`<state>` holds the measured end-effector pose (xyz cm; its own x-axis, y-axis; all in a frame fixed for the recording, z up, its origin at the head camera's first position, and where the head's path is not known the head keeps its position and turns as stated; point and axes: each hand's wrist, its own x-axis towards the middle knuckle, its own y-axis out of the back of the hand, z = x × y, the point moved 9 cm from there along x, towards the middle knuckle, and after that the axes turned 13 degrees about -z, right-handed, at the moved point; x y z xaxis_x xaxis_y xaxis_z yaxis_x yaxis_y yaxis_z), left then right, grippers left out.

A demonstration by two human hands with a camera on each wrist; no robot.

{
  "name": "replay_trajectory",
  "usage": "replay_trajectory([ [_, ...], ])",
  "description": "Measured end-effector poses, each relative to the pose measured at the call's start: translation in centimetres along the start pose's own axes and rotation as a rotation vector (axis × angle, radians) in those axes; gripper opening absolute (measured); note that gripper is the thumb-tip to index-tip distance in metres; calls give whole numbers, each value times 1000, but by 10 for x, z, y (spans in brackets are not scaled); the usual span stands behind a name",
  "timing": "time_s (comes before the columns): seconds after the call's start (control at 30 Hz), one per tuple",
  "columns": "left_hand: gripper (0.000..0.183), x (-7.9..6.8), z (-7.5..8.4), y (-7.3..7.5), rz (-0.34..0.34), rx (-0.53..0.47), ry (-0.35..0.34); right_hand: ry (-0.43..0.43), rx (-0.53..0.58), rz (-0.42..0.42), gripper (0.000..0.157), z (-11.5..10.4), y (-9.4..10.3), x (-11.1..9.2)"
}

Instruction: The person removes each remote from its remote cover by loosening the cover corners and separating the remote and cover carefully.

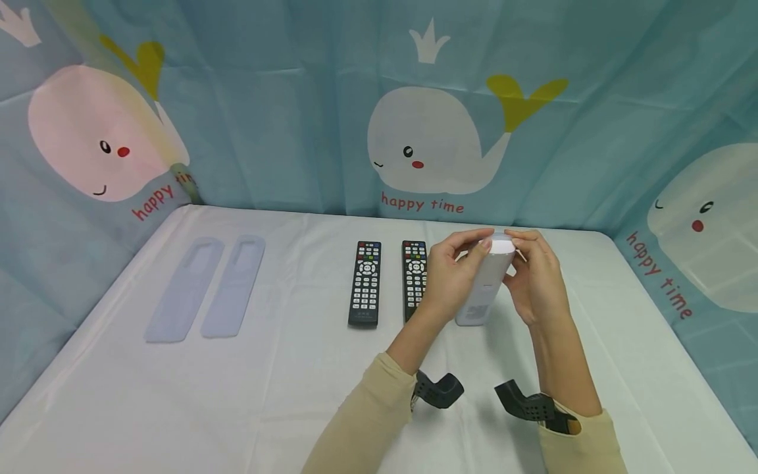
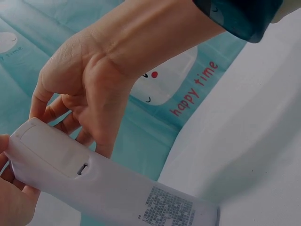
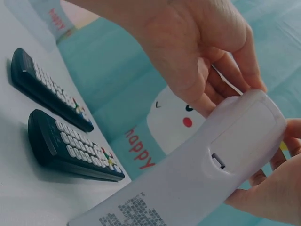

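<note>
A white remote control (image 1: pixel 487 289) is held tilted between both hands, top end raised and lower end at the table, its back showing. Fingers and thumb of the left hand (image 1: pixel 447 273) grip its upper end from the left. On the other side, the right hand (image 1: pixel 540 280) pinches the same end. In the left wrist view the battery cover (image 2: pixel 54 148), with a small dark latch slot, lies flush in the back. A printed code label (image 3: pixel 134 212) sits lower down in the right wrist view. The remote's button side is hidden.
Two black remotes (image 1: pixel 364 283) (image 1: pixel 414 273) lie face up left of the hands, the nearer one partly behind the left hand. Two translucent sleeves (image 1: pixel 185 293) (image 1: pixel 234 289) lie flat farther left on the white tablecloth (image 1: pixel 284 401). A blue whale-print curtain (image 1: pixel 284 131) rises behind the table.
</note>
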<state>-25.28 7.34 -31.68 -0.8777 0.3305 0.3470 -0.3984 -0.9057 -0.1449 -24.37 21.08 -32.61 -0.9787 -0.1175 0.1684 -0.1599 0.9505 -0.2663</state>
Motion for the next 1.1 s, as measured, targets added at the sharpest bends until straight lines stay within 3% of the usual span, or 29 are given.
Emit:
replay_trajectory([
  [0.57,24,-1,1,-2,13,-8,-4,-30,224,-57,32,4,-3,2],
  [1.1,23,-1,0,3,0,-8,19,-25,143,-66,20,5,-4,1],
])
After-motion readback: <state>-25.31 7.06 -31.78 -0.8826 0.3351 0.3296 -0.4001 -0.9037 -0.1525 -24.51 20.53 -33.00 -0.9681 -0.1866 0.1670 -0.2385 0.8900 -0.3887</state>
